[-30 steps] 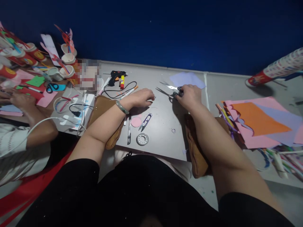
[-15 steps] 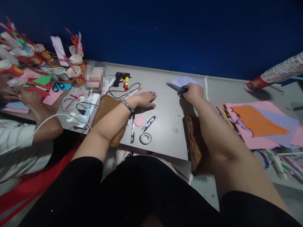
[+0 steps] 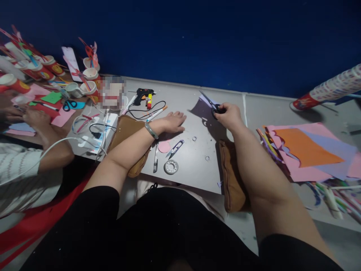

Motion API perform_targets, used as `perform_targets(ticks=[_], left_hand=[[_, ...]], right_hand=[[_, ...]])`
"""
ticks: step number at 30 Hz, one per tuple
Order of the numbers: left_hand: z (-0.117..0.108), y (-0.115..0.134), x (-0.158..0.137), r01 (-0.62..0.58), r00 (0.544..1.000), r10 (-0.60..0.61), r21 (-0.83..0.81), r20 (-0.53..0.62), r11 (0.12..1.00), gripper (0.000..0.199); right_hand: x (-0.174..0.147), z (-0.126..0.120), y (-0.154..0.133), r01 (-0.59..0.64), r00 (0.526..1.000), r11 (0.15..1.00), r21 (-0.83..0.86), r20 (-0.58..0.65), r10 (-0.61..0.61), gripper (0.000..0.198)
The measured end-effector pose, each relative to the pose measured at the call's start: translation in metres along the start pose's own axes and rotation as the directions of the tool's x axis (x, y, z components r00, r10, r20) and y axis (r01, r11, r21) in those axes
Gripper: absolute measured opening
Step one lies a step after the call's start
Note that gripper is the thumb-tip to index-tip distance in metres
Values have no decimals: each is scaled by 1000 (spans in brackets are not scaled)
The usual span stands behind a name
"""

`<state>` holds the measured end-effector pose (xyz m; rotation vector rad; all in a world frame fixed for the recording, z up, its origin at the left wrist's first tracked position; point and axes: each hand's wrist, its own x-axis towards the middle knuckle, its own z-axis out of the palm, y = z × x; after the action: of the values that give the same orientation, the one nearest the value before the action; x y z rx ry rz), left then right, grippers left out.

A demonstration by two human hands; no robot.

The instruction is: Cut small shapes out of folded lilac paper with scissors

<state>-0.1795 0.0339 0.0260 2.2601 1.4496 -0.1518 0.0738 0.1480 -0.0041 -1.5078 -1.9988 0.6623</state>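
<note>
My right hand (image 3: 229, 117) is closed round the handles of dark scissors (image 3: 211, 102), whose blades point up and to the left. A piece of purple paper (image 3: 203, 98) shows beside the blades, above a dark shadow on the table; whether my fingers also grip it, I cannot tell. My left hand (image 3: 174, 121) lies flat on the table, fingers stretched out and holding nothing. Near it are a pink paper circle (image 3: 164, 146), thread snips (image 3: 175, 149), a roll of tape (image 3: 171, 166) and a pen (image 3: 155, 160). Two small purple rings (image 3: 194, 138) lie right of the snips.
A glue gun (image 3: 143, 96) and a glue stick (image 3: 149, 101) lie behind my left hand. Brown cushions (image 3: 231, 188) cover the table's front edge. At right are coloured paper sheets (image 3: 307, 145) and stacked paper cups (image 3: 303, 102). A co-worker's hand (image 3: 35, 116) works at left near a power strip (image 3: 103, 137).
My right hand has lifted the scissors slightly, and the purple paper has shifted left with a larger shadow beneath. A second small ring now shows on the table. My left hand stays flat.
</note>
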Motion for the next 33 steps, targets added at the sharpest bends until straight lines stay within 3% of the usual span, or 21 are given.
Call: perform_targets(ticks=[3, 5, 7, 8, 10, 11, 13, 16, 18, 22, 26, 30, 33], left_hand=[[9, 9, 1, -234, 961, 252, -157, 109, 959, 75], [11, 13, 2, -294, 948, 317, -341, 13, 893, 70], [8, 9, 4, -135, 985, 74, -433, -154, 891, 74], [6, 4, 5, -10, 966, -110, -458, -234, 889, 81], [-1, -9, 7, 153, 862, -363, -500, -354, 852, 99], [-5, -15, 7, 157, 833, -393, -515, -389, 843, 104], [-12, -23, 5, 72, 821, -322, -474, -472, 878, 97], [-18, -22, -1, -54, 815, -134, -303, -564, 951, 47], [-18, -17, -3, -40, 826, -90, -217, -557, 975, 24], [-12, -8, 0, 54, 854, -90, -84, -512, 995, 23], [0, 0, 6, 0, 893, 21, 46, -450, 999, 24], [10, 11, 11, -84, 936, 125, 138, -329, 987, 26], [13, 16, 11, -82, 958, 122, 161, -260, 984, 29]], right_hand=[[1, 0, -1, -72, 997, 983, 171, -13, 75, 22], [-1, -3, -2, -40, 999, 959, 281, 29, 34, 26], [-4, -8, -4, 2, 996, 929, 370, 81, -34, 31], [-6, -11, -5, 26, 992, 911, 411, 104, -76, 34], [-11, -15, -7, 84, 974, 877, 473, 145, -172, 37], [-14, -17, -9, 110, 962, 866, 489, 167, -216, 37], [-18, -19, -13, 137, 936, 868, 476, 226, -272, 34], [-19, -19, -17, 149, 928, 914, 378, 265, -261, 27], [-17, -18, -15, 153, 956, 953, 261, 206, -210, 21], [-5, -20, -2, 66, 995, 993, -101, 76, -59, 17], [3, -24, 10, -27, 992, 929, -370, 106, 71, 21], [4, -27, 12, -86, 970, 860, -503, 155, 187, 25], [2, -30, 11, -84, 968, 856, -509, 162, 191, 27]])
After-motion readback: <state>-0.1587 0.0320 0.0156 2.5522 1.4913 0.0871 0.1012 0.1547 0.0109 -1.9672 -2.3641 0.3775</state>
